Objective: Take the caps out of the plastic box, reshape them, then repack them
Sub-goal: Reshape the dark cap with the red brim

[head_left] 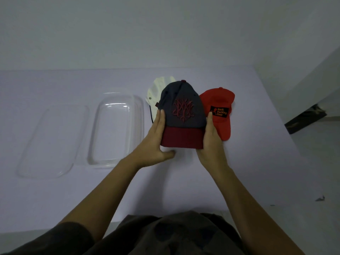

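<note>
A navy cap (184,107) with a maroon brim and a red embroidered emblem is held up between both hands. My left hand (153,142) presses its left side with flat fingers, and my right hand (211,137) grips its right side. Behind it on the left a white cap (158,87) lies on the table, partly hidden. A red cap (223,109) with a black patch lies to the right. The clear plastic box (117,129) stands open, with nothing in it, left of the caps.
The box's clear lid (53,140) lies flat at the far left. The white table (239,181) ends at a wall behind and drops off on the right, where the floor and a dark object (305,119) show.
</note>
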Action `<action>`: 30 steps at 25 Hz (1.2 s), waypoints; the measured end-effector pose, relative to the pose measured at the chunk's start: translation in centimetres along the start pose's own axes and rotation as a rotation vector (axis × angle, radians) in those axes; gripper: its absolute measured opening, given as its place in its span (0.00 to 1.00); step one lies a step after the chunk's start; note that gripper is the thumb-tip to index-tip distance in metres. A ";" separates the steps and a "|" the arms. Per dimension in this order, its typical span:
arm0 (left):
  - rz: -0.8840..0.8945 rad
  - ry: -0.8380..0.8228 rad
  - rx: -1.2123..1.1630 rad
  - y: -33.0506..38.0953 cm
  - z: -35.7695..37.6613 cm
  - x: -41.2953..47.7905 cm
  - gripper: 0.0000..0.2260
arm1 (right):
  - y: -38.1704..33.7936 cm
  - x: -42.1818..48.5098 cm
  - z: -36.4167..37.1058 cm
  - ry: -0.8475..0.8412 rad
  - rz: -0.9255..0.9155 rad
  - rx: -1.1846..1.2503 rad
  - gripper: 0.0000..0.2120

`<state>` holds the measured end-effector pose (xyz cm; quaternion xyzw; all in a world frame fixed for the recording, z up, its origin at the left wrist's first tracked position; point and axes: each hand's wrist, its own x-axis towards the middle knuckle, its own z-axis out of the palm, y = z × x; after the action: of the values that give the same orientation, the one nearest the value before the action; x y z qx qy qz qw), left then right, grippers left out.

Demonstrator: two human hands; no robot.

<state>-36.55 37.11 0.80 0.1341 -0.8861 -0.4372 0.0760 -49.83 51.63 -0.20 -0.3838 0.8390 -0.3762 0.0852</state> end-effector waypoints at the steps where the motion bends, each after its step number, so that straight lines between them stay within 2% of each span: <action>1: 0.011 0.110 0.147 -0.1 0.6 0.1 0.42 | -0.3 -0.1 0.1 0.012 -0.003 -0.056 0.40; 3: 0.019 0.365 0.421 -0.3 1.9 0.2 0.31 | -1.0 -0.3 0.4 0.036 -0.009 -0.124 0.38; 4: 0.019 0.456 0.539 -0.5 2.4 0.1 0.29 | -1.2 -0.3 0.4 0.046 0.001 -0.163 0.37; 7: 0.056 0.593 0.673 -0.9 2.6 0.0 0.26 | -1.7 -0.1 0.5 0.038 0.062 -0.365 0.33; 8: 0.041 0.585 0.669 -0.8 2.3 0.0 0.24 | -1.8 -0.3 0.6 0.041 0.051 -0.429 0.31; 12: -0.177 0.447 0.600 0.6 1.9 -0.1 0.31 | -1.7 -1.2 1.5 0.139 -0.002 -0.606 0.24; 15: -0.249 0.400 0.389 1.0 3.2 -0.6 0.22 | -2.9 -1.8 1.7 0.126 0.020 -0.465 0.17; 17: -0.270 0.467 0.222 1.6 4.1 -0.9 0.13 | -4.2 -2.0 2.1 0.150 0.009 -0.376 0.10; 18: -0.279 0.514 0.123 2.0 4.4 -0.9 0.10 | -4.9 -2.2 2.4 0.171 0.007 -0.335 0.10; 21: -0.284 0.578 -0.088 3.0 4.7 -0.8 0.09 | -5.7 -2.4 2.7 0.192 0.049 -0.192 0.13; 23: -0.230 0.541 0.084 1.9 4.4 -1.0 0.06 | -4.3 -2.3 2.6 0.165 0.014 -0.257 0.13; 26: -0.197 0.406 0.406 -1.6 4.9 -1.6 0.04 | -0.4 -2.4 3.0 0.059 -0.014 -0.491 0.20; 30: -0.353 0.224 0.482 -5.1 7.3 -3.0 0.26 | 3.1 -3.8 5.9 0.008 0.008 -0.659 0.22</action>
<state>-34.63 40.54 -7.70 0.3471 -0.9133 -0.2037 0.0624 -46.44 52.31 -7.08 -0.3861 0.9174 -0.0856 -0.0456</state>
